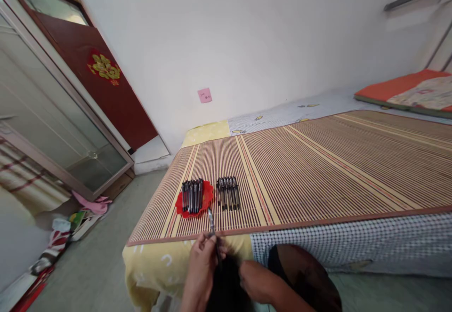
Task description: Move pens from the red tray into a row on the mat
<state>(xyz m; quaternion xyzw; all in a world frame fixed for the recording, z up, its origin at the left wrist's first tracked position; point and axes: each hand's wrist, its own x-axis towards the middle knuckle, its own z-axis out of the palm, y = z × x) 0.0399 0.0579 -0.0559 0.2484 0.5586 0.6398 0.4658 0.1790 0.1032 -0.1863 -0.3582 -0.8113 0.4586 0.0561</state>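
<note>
The left hand (pixel 203 255) pinches one pen (pixel 211 220) between thumb and fingers, at the near edge of the bed (pixel 155 260); the pen points away from the person, perhaps so that most of its length remains visible. The right hand (pixel 259 281) is low, near a dark thing (pixel 226 293); its fingers look curled, but I cannot tell whether they hold something. More pens (pixel 192 198) lie together in the red dish (pixel 209 190), whose rim probably keeps them from rolling. Beside it, on the mat (pixel 310 166), other pens (pixel 231 193) lie in a row, likely for easy counting.
</note>
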